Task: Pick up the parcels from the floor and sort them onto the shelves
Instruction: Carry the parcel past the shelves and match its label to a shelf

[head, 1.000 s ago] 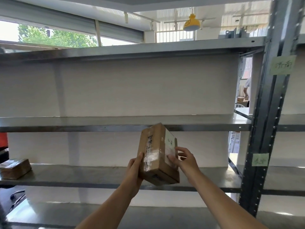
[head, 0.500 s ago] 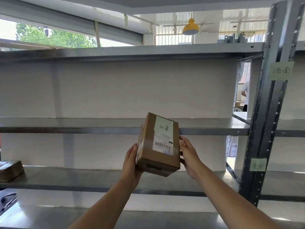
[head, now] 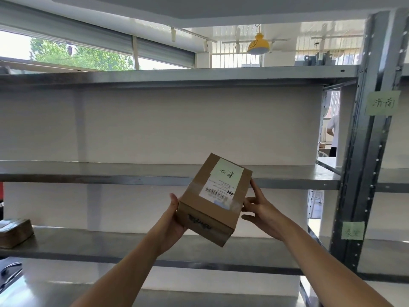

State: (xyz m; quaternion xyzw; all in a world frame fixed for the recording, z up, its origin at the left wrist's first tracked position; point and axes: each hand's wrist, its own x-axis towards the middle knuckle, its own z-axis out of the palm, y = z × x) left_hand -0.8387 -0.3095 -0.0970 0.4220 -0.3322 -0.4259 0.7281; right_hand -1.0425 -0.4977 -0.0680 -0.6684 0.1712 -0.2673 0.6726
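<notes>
A brown cardboard parcel (head: pixel 212 200) with a pale green handwritten note and a white barcode label on its top face is held up in front of the metal shelving. My left hand (head: pixel 171 222) grips its lower left side. My right hand (head: pixel 259 207) presses against its right side with the fingers spread. The parcel is tilted, label side facing me, at a height between the middle shelf (head: pixel 110 173) and the lower shelf (head: pixel 99 244).
Another taped brown parcel (head: pixel 14 232) lies at the left end of the lower shelf. A dark upright post (head: pixel 363 173) at the right carries green labels (head: pixel 384 103). A person stands far behind the rack at the right (head: pixel 333 134).
The parcel has turned from nearly upright to label side up and tilted toward me. My view has shifted upward, with both hands still on the box.
</notes>
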